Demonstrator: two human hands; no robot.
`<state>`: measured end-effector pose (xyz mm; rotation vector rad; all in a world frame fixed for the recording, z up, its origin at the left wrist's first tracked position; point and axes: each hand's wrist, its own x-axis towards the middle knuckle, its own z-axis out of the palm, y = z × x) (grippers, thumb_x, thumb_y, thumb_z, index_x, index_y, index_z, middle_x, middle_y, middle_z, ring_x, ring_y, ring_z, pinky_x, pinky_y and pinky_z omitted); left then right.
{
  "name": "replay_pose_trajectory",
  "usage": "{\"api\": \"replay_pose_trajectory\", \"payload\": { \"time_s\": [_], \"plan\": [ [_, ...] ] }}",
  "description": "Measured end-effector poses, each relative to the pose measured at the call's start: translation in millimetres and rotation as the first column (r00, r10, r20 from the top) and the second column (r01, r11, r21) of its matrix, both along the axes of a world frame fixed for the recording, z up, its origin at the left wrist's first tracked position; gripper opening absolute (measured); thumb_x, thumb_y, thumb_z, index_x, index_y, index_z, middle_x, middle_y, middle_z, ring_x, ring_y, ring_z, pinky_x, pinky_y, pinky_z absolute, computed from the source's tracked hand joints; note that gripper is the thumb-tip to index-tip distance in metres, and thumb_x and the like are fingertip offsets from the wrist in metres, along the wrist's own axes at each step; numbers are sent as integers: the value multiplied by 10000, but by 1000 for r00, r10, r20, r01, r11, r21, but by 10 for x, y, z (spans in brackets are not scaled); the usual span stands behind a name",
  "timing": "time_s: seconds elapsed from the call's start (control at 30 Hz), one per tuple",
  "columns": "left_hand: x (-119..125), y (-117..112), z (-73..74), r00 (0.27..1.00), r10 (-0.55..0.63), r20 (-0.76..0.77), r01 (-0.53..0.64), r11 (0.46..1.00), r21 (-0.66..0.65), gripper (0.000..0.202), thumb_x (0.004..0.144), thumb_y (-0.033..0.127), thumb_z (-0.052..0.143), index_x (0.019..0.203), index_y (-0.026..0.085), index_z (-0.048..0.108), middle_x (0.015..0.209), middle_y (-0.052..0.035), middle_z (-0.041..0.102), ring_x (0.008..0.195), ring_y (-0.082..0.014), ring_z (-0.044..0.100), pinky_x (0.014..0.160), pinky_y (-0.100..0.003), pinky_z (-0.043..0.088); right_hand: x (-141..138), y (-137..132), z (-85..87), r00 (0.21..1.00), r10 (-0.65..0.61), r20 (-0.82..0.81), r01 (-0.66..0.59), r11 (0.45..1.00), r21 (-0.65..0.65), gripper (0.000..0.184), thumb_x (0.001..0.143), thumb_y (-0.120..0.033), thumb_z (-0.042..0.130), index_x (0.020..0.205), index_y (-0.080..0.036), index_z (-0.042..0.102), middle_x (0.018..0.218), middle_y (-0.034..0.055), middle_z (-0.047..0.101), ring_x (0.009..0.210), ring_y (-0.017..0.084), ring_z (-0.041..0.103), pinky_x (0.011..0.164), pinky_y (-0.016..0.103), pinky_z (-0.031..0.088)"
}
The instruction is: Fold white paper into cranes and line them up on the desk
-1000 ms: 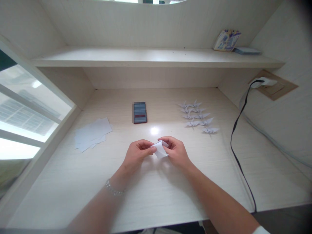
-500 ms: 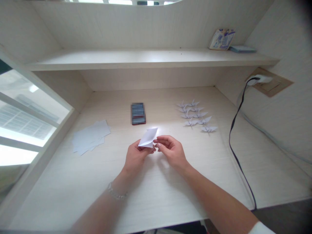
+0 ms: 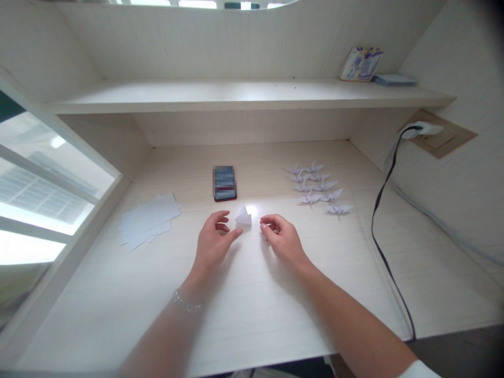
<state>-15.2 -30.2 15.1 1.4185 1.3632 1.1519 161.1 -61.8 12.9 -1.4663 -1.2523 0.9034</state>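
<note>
A small folded piece of white paper (image 3: 243,217) is between my two hands, its folds forming a peaked shape. Whether it rests on the desk or is still falling onto it, I cannot tell. My left hand (image 3: 214,239) is open just to its left, thumb and fingers spread apart, the thumb tip close below the paper. To the right, my right hand (image 3: 282,237) is loosely curled, with a small gap between thumb and fingertips and nothing visible in it. It is apart from the paper. Several white folded paper cranes (image 3: 315,186) stand in rows at the right.
Loose white paper sheets (image 3: 149,220) overlap at the left. A phone (image 3: 224,184) lies beyond my hands. A black cable (image 3: 378,210) runs from the wall socket (image 3: 444,136) down the desk's right side. A shelf (image 3: 252,97) above holds a small packet (image 3: 361,64).
Both hands have let go of the folded paper and moved apart, the left going left. The paper now shows a narrower, peaked side.
</note>
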Motion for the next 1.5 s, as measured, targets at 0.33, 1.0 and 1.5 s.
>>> {"api": "replay_pose_trajectory", "payload": {
  "time_s": [0.33, 1.0, 1.5],
  "plan": [
    [121, -70, 1, 917, -220, -331, 305, 925, 228, 112, 785, 250, 572, 830, 204, 663, 947, -78, 596, 841, -184, 563, 740, -295, 446, 7, -21, 5, 969, 159, 188, -188, 970, 152, 393, 764, -165, 555, 1145, -263, 561, 1104, 63, 555, 769, 134, 588, 664, 264, 499],
    [77, -133, 20, 885, -352, 306, 406, 904, -133, 329, 711, 260, 671, 1015, 135, 653, 1025, -108, 676, 921, -215, 630, 849, -341, 477, 41, -43, 37, 936, 314, -162, -321, 947, -20, 123, 757, -278, 600, 780, -170, 654, 729, 17, 639, 670, 144, 563, 600, 249, 426],
    [154, -172, -1, 890, -266, 370, 350, 919, -180, 234, 691, 244, 693, 886, 129, 635, 805, -56, 673, 709, -130, 607, 686, -247, 475, -96, -52, 22, 951, 72, -300, -63, 997, 42, 185, 706, -312, 674, 809, -181, 592, 792, 28, 642, 718, 162, 609, 614, 260, 472]
  ]
}}
